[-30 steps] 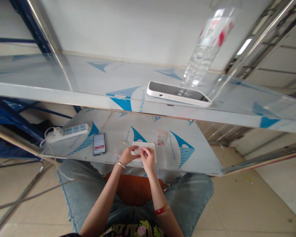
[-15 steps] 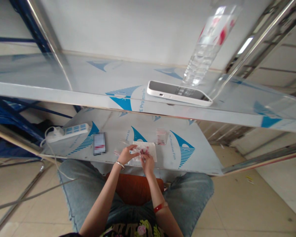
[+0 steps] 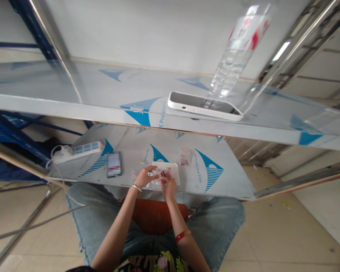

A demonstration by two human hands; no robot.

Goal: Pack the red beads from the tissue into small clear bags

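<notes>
My left hand [image 3: 145, 177], with a silver bangle at its wrist, rests over the left edge of a white sheet or shallow tray [image 3: 174, 170]. Its thumb and forefinger are apart, the thumb reaching toward small dark red beads [image 3: 166, 174]. At the near side of those beads, my right hand [image 3: 169, 187] has its fingers drawn together. Whatever lies between these fingertips is too small to make out. Clear plastic with pink stripes [image 3: 134, 175] lies beside my left hand, partly covered by it.
A small striped clear bag [image 3: 185, 156] lies right of the sheet. A blurred-out phone-like object [image 3: 114, 164] and a white power strip [image 3: 86, 149] are at left. Above, a shelf edge [image 3: 102, 110] carries a white-cased phone [image 3: 205, 105] and a water bottle [image 3: 238, 51].
My hands stay almost in the same place over the beads, with only slight finger movement. The view has shifted very slightly.
</notes>
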